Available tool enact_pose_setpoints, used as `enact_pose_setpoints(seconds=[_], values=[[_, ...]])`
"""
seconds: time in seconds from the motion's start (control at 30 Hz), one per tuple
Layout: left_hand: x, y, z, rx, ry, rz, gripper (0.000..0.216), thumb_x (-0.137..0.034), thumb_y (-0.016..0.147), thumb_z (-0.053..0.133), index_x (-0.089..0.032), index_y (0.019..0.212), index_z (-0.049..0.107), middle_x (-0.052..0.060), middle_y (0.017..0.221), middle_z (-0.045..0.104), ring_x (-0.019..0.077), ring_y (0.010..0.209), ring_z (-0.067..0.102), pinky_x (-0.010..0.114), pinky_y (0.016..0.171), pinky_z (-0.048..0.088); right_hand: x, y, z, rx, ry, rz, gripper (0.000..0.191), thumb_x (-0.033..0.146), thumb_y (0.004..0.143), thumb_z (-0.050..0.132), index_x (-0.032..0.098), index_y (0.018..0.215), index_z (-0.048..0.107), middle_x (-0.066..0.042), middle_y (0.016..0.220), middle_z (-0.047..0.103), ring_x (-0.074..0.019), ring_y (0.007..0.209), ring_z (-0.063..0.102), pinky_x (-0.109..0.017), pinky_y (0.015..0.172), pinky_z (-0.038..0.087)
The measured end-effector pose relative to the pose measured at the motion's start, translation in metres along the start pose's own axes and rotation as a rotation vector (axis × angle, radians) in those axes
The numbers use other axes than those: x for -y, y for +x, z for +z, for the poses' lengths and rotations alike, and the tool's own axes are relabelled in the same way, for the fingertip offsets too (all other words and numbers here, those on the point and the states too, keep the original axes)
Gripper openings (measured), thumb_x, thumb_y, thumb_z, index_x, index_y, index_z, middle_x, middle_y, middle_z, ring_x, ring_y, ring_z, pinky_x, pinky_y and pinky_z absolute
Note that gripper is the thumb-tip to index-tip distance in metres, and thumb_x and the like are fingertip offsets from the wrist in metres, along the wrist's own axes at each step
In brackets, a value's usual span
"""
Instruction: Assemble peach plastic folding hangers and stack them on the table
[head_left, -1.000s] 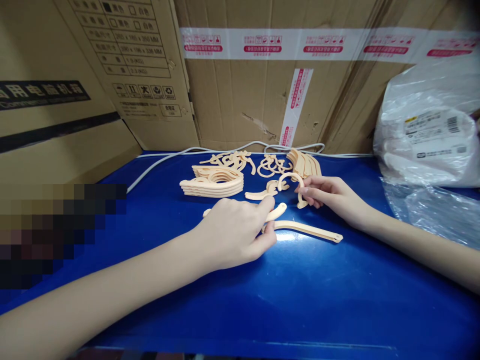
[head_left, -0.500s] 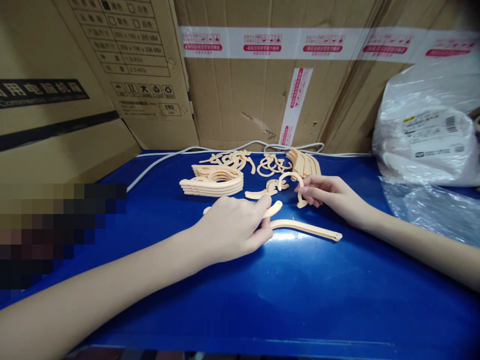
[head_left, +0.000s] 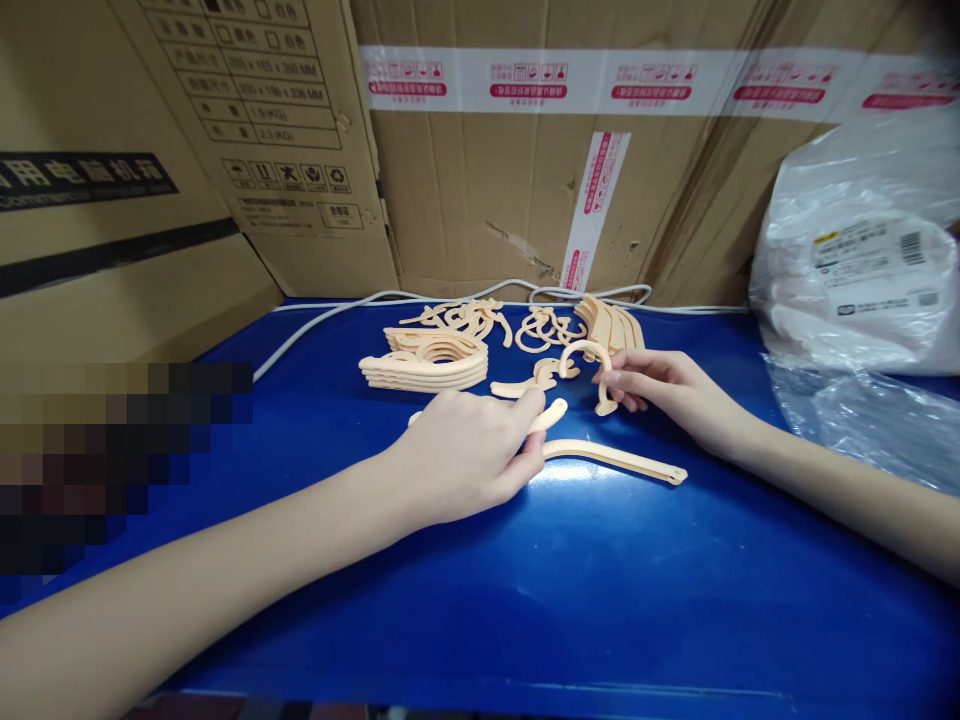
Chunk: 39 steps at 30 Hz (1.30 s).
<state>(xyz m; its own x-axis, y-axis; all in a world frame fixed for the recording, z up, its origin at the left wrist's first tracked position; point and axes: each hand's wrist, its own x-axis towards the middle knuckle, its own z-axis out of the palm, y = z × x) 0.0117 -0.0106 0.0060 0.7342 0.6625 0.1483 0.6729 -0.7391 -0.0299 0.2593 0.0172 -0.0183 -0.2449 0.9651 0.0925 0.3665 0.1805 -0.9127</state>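
- pinching a curved hook [head_left: 587, 347] between thumb and fingertips, the right hand [head_left: 660, 385] held it up in front of a stack of strips [head_left: 615, 328].
- the left hand [head_left: 472, 445] had its thumb and forefinger closed on a bent bar [head_left: 551, 414]; the back of the hand hid the bar's middle.
- a long bar [head_left: 615, 457] lay on the blue counter [head_left: 525, 620], one end by the left thumb.
- behind the left hand stood a neat stack of bars [head_left: 424, 375], with a loose pile of parts [head_left: 469, 318] beyond.
- more hooks [head_left: 534, 346] lay between that pile and the strips.
- a white cable [head_left: 384, 294] ran along the back, before a cardboard box [head_left: 487, 180].
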Motion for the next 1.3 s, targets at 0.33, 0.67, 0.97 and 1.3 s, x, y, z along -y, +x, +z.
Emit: enact_pose_setpoints(seconds=[0.33,0.67,0.97,1.3], values=[[0.002,0.006,0.007,-0.057,-0.107,-0.019,0.020,-0.026,0.091,0.040,-0.016,0.083,0.056,0.001,0.074,0.062,0.0139,0.064,0.055,0.026,0.053,0.028,0.009,0.008,0.007,0.031,0.414,0.201,0.019,0.032,0.075,0.074,0.015,0.080,0.070,-0.003,0.078,0.062,-0.0106,0.069,0.052,-0.024,0.061,0.040],[0.003,0.008,0.020,-0.168,-0.263,0.003,0.025,-0.024,0.092,0.039,-0.014,0.109,0.055,0.003,0.089,0.066,0.0149,0.069,0.058,0.025,0.058,0.037,0.010,0.006,0.014,-0.014,0.563,0.185,0.027,0.021,0.069,0.079,0.017,0.091,0.062,0.000,0.078,0.063,-0.0083,0.065,0.052,-0.021,0.057,0.040],[0.005,0.009,0.027,-0.205,-0.311,0.161,0.023,-0.020,0.100,0.034,-0.013,0.110,0.054,0.009,0.110,0.064,0.0204,0.103,0.060,0.031,0.086,0.048,0.008,0.004,0.017,0.050,0.637,0.181,0.029,0.020,0.074,0.076,0.016,0.100,0.065,0.001,0.073,0.062,-0.0078,0.063,0.052,-0.022,0.059,0.042],[0.008,0.010,0.034,-0.286,-0.170,0.174,0.024,-0.017,0.097,0.044,-0.013,0.120,0.051,0.011,0.119,0.062,0.0212,0.106,0.061,0.034,0.088,0.050,0.007,0.002,0.020,0.041,0.638,0.153,0.021,0.021,0.074,0.075,0.018,0.091,0.062,0.003,0.070,0.058,-0.0084,0.063,0.048,-0.025,0.061,0.040]])
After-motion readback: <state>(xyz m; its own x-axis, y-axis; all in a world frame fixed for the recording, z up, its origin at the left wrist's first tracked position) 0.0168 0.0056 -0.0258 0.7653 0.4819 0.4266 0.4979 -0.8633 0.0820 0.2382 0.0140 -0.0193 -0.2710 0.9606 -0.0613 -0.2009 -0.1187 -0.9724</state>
